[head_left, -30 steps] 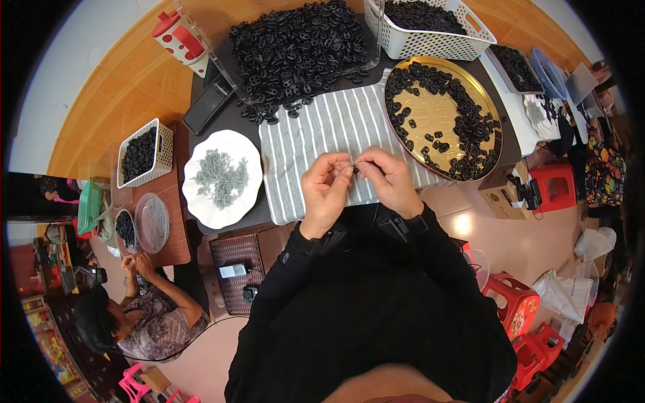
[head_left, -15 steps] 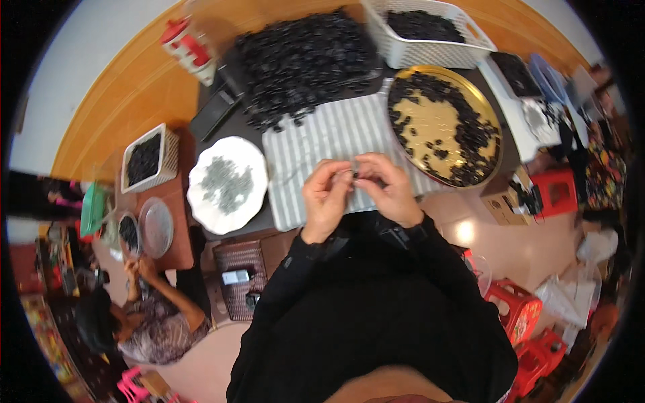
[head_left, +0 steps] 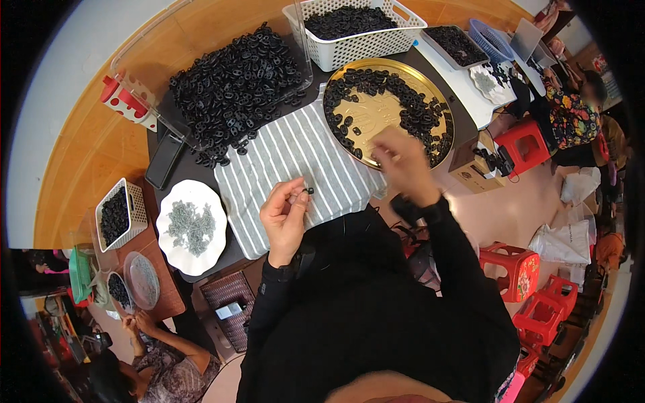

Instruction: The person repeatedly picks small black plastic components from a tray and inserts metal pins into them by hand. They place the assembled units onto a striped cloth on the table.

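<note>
My left hand (head_left: 285, 218) is over the striped grey-and-white cloth (head_left: 289, 144), its thumb and fingers pinching a small black plastic piece (head_left: 309, 191). My right hand (head_left: 405, 164) is blurred by motion over the near edge of the round gold tray (head_left: 376, 121); whether it holds anything does not show. Similar black pieces lie around the tray. A clear bin (head_left: 306, 64) lies beyond the cloth, and a big heap of black two-holed pieces (head_left: 232, 87) spills from it. Small grey parts (head_left: 191, 228) fill the middle of a white scalloped plate (head_left: 209, 258) left of the cloth.
A white basket (head_left: 359, 50) of black pieces stands at the back. Near the clear bin are a dark phone-like slab (head_left: 164, 161) and a red-and-white container (head_left: 124, 104). At lower left another person (head_left: 161, 369) works at a brown table (head_left: 168, 289). Red stools (head_left: 507, 269) stand at right.
My hands were together over the cloth; now they are apart. My right hand has moved right to the gold tray, while the left keeps a black piece. The view has shifted too.
</note>
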A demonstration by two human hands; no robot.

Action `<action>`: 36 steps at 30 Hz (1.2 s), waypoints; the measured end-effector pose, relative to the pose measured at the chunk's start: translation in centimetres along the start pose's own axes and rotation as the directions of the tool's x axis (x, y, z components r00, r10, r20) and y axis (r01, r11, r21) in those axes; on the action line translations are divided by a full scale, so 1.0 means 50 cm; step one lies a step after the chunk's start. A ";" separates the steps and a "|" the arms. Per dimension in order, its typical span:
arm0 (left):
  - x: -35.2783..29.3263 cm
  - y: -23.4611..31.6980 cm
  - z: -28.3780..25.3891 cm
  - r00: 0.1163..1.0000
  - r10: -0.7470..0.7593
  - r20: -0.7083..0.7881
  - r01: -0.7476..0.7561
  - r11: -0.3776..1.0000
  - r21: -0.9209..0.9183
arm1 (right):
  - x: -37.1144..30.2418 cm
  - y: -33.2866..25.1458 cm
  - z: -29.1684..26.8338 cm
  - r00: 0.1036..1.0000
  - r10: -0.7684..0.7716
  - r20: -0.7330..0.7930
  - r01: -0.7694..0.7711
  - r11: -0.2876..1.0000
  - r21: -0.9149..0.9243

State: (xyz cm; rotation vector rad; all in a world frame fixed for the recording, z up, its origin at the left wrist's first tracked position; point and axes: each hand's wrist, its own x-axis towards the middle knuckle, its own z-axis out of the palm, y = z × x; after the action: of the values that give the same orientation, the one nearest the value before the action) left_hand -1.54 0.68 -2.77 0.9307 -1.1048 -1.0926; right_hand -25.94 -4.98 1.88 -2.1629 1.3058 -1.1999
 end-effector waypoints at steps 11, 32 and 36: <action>0.003 -0.007 -0.004 0.999 -0.028 0.016 0.028 1.000 -0.009 | 0.016 0.073 -0.076 0.961 0.071 0.269 0.034 0.931 -0.364; 0.002 -0.007 -0.007 0.998 0.002 -0.070 -0.006 0.998 -0.060 | -0.019 -0.048 0.070 0.987 -0.152 0.058 0.150 0.988 0.027; 0.002 -0.002 -0.004 0.998 -0.007 -0.065 0.003 0.998 -0.070 | -0.011 -0.050 0.049 0.990 -0.063 0.123 0.065 0.998 -0.012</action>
State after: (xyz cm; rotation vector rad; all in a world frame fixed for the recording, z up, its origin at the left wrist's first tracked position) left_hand -1.32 0.55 -2.87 0.9079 -1.0050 -1.0910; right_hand -22.70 -3.54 1.80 -2.2668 1.2074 -1.0641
